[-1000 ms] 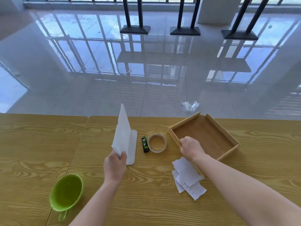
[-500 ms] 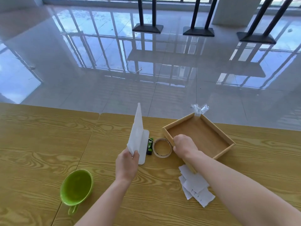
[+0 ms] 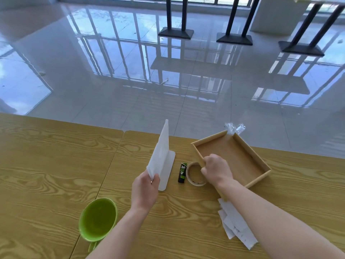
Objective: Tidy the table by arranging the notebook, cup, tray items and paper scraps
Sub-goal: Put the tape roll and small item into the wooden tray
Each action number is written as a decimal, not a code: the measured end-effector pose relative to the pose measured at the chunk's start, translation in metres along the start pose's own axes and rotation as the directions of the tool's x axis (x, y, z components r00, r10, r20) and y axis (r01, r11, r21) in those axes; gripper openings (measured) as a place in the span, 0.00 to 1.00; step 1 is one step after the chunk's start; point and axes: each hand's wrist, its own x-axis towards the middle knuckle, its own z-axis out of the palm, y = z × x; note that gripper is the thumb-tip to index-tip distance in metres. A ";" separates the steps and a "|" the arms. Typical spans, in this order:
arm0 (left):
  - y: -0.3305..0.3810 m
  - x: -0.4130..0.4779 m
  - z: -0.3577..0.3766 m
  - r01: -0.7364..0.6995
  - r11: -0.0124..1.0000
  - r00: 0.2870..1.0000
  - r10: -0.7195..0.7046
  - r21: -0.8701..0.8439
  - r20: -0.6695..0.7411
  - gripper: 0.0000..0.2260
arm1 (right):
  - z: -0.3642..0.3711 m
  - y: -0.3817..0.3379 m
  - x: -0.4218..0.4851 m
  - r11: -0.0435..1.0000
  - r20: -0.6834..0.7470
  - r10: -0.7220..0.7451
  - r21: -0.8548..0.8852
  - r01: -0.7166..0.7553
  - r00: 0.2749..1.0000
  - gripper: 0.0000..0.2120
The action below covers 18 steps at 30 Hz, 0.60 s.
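Note:
A white notebook lies on the wooden table, its cover lifted upright by my left hand, which pinches the cover's near corner. My right hand grips the near-left rim of an empty wooden tray. Between notebook and tray lie a black-and-green glue stick and a roll of tape, the tape touching my right hand. White paper scraps sit in a loose pile under my right forearm. A green cup rests on the table's near left.
The table's far edge runs just behind the tray, with glossy floor beyond. A crumpled clear plastic wrapper lies behind the tray's far corner. A seam between two tabletops runs left of the notebook. Black table bases stand far off.
The view has shifted left and tilted up, so everything appears further right. My right hand has slid along the tray's left rim. My left hand still holds the cover upright.

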 end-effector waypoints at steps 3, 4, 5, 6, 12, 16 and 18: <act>-0.004 0.002 -0.002 -0.009 1.000 1.000 0.009 -0.001 0.009 0.18 | -0.008 0.028 0.001 0.995 -0.008 0.036 -0.096 -0.037 0.999 0.05; -0.004 0.001 -0.001 -0.013 1.000 1.000 0.013 0.000 0.012 0.18 | -0.009 0.035 0.001 0.992 0.000 0.059 -0.116 -0.059 0.998 0.05; -0.003 0.001 -0.001 -0.018 1.000 1.000 0.018 0.003 0.013 0.18 | -0.009 0.039 0.002 0.989 0.008 0.082 -0.122 -0.081 0.997 0.05; -0.003 0.001 0.000 -0.025 1.000 1.000 0.025 0.006 0.014 0.18 | -0.009 0.041 0.003 0.988 0.015 0.101 -0.115 -0.099 0.995 0.05; -0.005 0.003 0.002 -0.033 0.999 0.999 0.033 0.010 0.015 0.16 | 0.001 0.027 0.011 0.990 0.046 0.131 -0.068 -0.128 0.990 0.06; -0.004 0.001 0.003 -0.037 0.999 0.999 0.038 -0.002 0.015 0.16 | 0.011 0.017 0.013 0.991 0.026 0.118 0.057 -0.119 0.993 0.08; -0.003 0.000 0.004 -0.052 0.999 0.999 0.052 -0.001 0.011 0.14 | 0.012 0.020 0.009 0.979 0.017 0.142 0.147 -0.142 0.990 0.08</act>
